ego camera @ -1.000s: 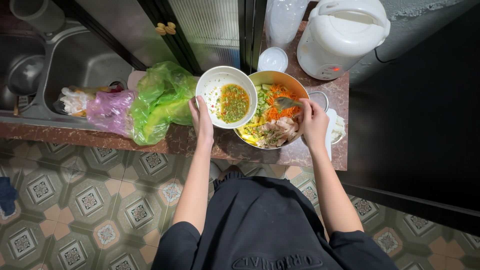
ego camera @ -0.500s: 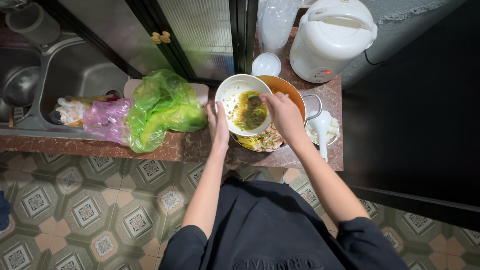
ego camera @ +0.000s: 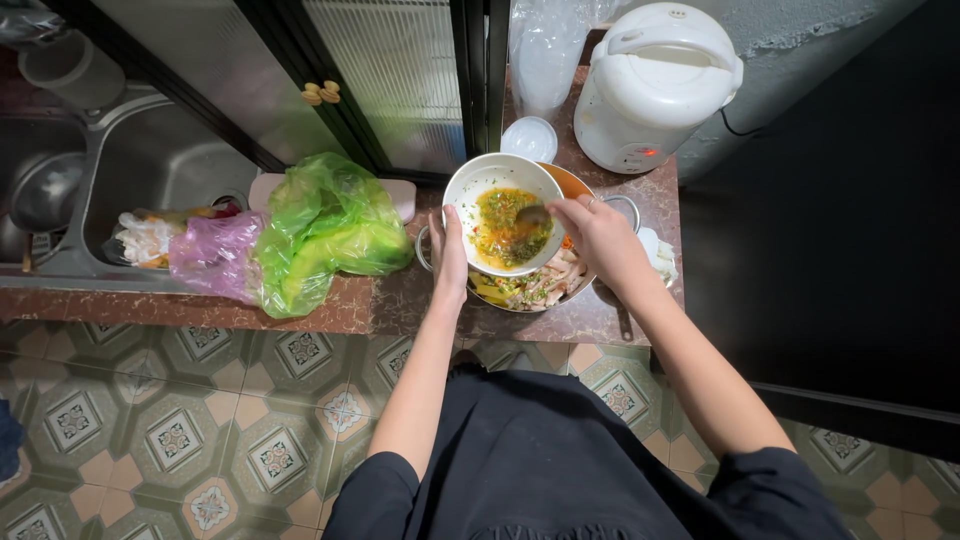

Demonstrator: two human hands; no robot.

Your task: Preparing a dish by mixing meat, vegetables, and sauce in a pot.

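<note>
The scene is viewed by a single head-worn camera, aimed steeply down from above the person's own torso. The counter is seen near arm's reach — both forearms are framed from the shoulders out — with tiled floor below and sink at left.

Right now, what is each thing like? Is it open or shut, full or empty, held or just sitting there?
White bowl: held tilted over the pot, green-orange sauce inside.
Left hand: gripping the bowl's rim.
Right hand: holding a spoon in the sauce.
Spoon: bowl end dipped in sauce.
Pot: uncovered, holding cut vegetables and meat.
Rice cooker: lid shut, small light glowing.
Green bag: lying crumpled on the counter.
Sink: no water seen running.
</note>
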